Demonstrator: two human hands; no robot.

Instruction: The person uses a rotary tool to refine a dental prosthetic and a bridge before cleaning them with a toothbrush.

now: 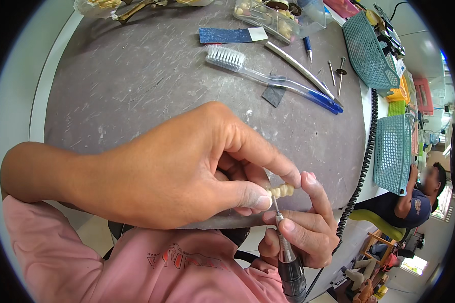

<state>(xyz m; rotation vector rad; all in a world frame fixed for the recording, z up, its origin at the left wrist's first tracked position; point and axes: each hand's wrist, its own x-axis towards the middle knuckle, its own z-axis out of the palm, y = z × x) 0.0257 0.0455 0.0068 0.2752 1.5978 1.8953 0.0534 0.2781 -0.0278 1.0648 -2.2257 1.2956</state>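
Observation:
Between the thumb and fingers of my left hand [187, 166] is a small cream dental bridge [282, 191], a row of joined teeth. My right hand [311, 230] grips a rotary handpiece [289, 262] with a dark body and a metal nose. Its thin bit points up and meets, or nearly meets, the bridge's near side beside my left thumb. A right fingertip rests close to the bridge's right end. Part of the bridge is hidden by my left fingers. Both hands are over the near edge of the grey worktop [151, 108].
Beyond my hands lie a toothbrush [288, 85], a white pen-like tool [301, 66], a blue strip [225, 35], a dark abrasive piece [274, 95] and small burs [340, 73]. A clear box [273, 22] sits behind. Teal baskets [392, 151] and a coiled cord [367, 151] line the right; a seated person [414, 207] is farther off.

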